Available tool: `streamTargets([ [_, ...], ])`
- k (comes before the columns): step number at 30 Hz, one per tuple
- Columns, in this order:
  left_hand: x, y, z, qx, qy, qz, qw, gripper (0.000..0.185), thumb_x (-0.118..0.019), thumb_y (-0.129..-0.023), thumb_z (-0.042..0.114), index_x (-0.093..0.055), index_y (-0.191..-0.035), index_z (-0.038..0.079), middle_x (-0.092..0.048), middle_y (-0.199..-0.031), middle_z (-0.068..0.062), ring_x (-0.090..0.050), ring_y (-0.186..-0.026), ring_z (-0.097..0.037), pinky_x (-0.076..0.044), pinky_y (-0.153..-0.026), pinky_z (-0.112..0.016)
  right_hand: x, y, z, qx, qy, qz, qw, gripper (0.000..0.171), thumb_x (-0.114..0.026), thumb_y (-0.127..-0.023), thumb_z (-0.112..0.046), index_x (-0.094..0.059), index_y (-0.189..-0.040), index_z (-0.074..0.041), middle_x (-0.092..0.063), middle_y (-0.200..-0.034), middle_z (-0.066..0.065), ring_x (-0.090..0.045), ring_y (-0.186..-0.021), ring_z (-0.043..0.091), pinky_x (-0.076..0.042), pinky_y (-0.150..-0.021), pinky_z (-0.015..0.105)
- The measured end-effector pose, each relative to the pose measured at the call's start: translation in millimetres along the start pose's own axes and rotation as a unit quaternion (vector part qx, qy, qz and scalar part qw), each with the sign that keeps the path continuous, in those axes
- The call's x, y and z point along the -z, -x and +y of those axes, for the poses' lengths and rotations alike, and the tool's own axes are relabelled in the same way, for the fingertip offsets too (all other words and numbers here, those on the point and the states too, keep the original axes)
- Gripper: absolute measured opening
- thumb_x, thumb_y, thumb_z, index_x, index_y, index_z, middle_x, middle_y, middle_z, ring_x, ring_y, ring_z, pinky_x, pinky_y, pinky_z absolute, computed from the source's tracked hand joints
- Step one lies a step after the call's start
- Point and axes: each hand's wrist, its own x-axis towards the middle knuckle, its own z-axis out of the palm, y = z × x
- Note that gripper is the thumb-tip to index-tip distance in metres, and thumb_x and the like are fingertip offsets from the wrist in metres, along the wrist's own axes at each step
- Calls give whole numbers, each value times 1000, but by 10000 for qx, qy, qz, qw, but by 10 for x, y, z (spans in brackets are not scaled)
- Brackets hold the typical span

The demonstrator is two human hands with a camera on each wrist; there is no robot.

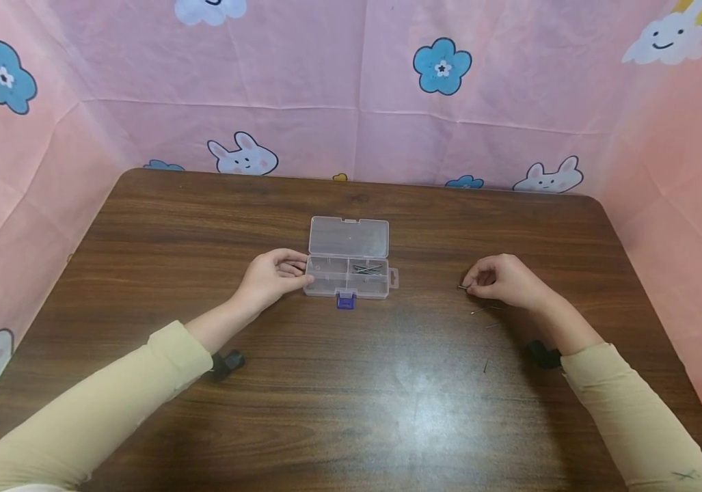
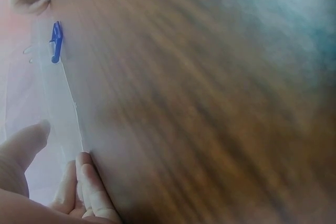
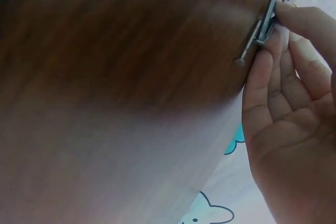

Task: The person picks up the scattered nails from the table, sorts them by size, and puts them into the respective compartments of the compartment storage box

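A clear plastic compartment box (image 1: pixel 326 292) stands on the table with its lid (image 1: pixel 349 237) raised at the back. Its blue latch (image 1: pixel 345 301) hangs at the front, also seen as a blue latch (image 2: pixel 56 43) in the left wrist view. Several nails (image 1: pixel 367 270) lie in a right-hand compartment. My left hand (image 1: pixel 271 277) holds the box's left end between thumb and fingers. To the right of the box, my right hand (image 1: pixel 504 280) pinches nails (image 3: pixel 268 17) between thumb and fingertips, low over the table. How many it grips I cannot tell.
Loose nails lie near the right hand, with one nail (image 1: pixel 485 366) closer to the front. The brown wooden table (image 1: pixel 326 410) meets a pink patterned cloth (image 1: pixel 314 75) at the back and sides. Dark devices (image 1: pixel 227 364) sit at both wrists.
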Motion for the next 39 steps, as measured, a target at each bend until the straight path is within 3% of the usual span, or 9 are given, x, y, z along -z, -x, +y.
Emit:
streamTargets([
  [8, 4, -6, -2, -4, 16, 31, 10000, 45, -80, -95, 14, -67, -134, -3, -73, -128, -23, -73, -109, -31, -57, -85, -19, -12, -64, -34, -22, 11, 57, 10000, 11, -73, -93, 4, -80, -98, -2, -81, -96, 11, -62, -74, 3, -51, -65, 20],
  [17, -11, 9, 0, 63, 16, 28, 10000, 44, -80, -95, 14, -67, -134, -2, -73, -127, -22, -73, -109, -31, -56, -85, -20, -81, -213, -95, 284, 87, 288, 9991, 14, -72, -93, 4, -80, -98, -6, -80, -96, 9, -63, -75, 5, -53, -67, 20],
  [28, -32, -9, -14, 42, 19, 62, 10000, 44, -81, -94, 14, -68, -133, -2, -74, -125, -22, -73, -109, -31, -59, -90, -28, -183, -419, -346, 524, -236, 406, 9975, 14, -70, -94, 3, -81, -98, -4, -80, -98, 12, -66, -78, 7, -54, -70, 20],
  [39, -23, 3, -5, 49, 20, 76, 10000, 43, -81, -94, 14, -68, -133, -2, -74, -123, -21, -73, -108, -29, -58, -86, -23, -298, -683, -566, 961, -399, 330, 9940, 14, -70, -92, 6, -80, -96, -2, -81, -97, 12, -67, -81, 13, -55, -72, 20],
])
